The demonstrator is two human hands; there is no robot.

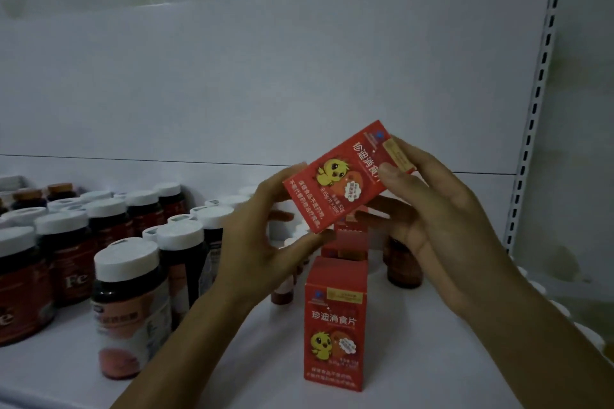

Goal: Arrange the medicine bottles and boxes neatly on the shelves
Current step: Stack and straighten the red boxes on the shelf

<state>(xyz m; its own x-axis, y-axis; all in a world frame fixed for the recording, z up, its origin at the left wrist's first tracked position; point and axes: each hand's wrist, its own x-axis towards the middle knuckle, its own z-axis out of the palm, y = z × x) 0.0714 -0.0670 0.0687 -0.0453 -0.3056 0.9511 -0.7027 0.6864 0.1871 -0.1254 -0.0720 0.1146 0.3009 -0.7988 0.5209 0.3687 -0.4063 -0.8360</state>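
L hand [255, 236] & R hand [442, 219] pinch tilted red chick-logo box [345, 176] by its ends, in air over the upright matching box [335, 322] on shelf [415, 375]. Risk: lowering it crooked may topple that box or white-capped bottle [128, 305] nearby.

Two hands at frame centre, the left hand [262, 226] and the right hand [442, 219]; one raised red box [335, 183]; at least three standing red boxes [335, 325] below it; over a dozen white-capped bottles [126, 276] lower left; one brown bottle [403, 266] centre-right.
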